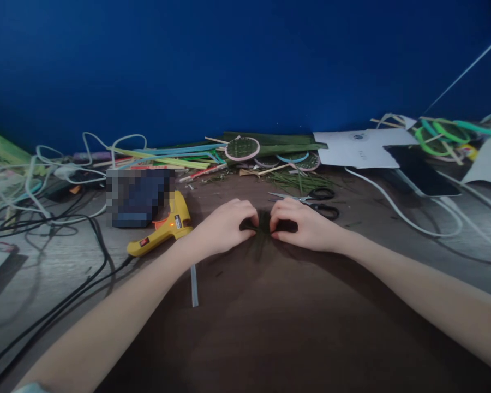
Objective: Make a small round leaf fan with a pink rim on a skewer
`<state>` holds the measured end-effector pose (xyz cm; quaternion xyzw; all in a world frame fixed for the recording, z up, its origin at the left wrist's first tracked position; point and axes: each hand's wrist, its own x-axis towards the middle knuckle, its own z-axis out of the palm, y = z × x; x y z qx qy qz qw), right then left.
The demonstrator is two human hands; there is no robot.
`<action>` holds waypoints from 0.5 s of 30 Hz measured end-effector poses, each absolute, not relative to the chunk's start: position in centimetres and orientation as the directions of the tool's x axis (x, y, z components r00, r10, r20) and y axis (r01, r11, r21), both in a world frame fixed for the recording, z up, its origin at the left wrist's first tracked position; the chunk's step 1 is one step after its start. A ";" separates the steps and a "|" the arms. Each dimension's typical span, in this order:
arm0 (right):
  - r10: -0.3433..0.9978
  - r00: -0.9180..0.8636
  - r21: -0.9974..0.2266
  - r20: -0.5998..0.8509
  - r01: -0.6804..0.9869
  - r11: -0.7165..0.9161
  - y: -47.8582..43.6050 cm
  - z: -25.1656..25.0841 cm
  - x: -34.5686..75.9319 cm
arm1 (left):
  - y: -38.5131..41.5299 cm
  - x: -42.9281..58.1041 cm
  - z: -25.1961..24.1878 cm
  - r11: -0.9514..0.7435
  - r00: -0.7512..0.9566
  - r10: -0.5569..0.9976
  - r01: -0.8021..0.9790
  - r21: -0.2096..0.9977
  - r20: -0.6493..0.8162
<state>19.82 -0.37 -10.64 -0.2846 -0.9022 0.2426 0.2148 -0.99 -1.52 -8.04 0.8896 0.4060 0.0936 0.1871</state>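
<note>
Dark wood surface; clear glue stick lies nearest. Left hand and right hand pinch a dark green leaf bundle between fingertips, low on the surface. Yellow glue gun just left, black scissors just behind. Farther: green woven discs, coloured strips, phone.

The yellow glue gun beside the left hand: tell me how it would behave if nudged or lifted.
The yellow glue gun lies flat on its side, so it would probably slide, not roll. A glue stick juts from its rear and a black cable trails off, likely dragging along. Its indicator glows, so the nozzle may be hot.
</note>
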 end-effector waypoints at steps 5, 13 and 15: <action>0.631 -0.741 -0.558 0.228 0.432 0.709 -0.4 -10.6 19.7 | -1.5 -0.9 -7.9 -0.596 0.657 0.754 0.679 0.428 0.007; 0.676 -0.721 -0.553 0.157 0.503 0.664 -0.7 -10.5 19.5 | -1.6 -1.0 -8.2 -0.510 0.593 0.805 0.705 0.493 -0.015; 0.686 -0.715 -0.553 0.133 0.521 0.650 -0.7 -10.4 19.5 | -1.7 -1.0 -8.4 -0.482 0.571 0.821 0.715 0.506 -0.025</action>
